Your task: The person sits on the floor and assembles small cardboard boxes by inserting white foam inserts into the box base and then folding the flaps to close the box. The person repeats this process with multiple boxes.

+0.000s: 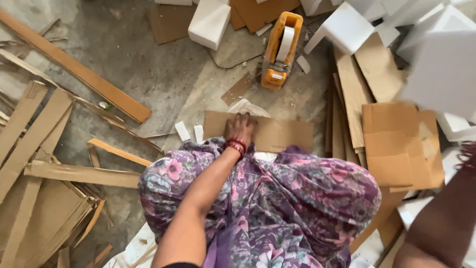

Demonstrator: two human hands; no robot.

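A: What's the left hand (240,127) doing?
B: Spread flat, pressing the cardboard sheet (277,133) on the floor (148,69), just beyond the knees.
A: And the right hand?
B: Out of view. Likely taping next; that needs reaching the far tape dispenser (281,49).

Floor (148,69): bare grey concrete, dusty, scattered with debris. Cardboard strips (34,149) heaped at left. White foam blocks (436,59) piled upper right. Daylight even, soft; no walls or windows in view.
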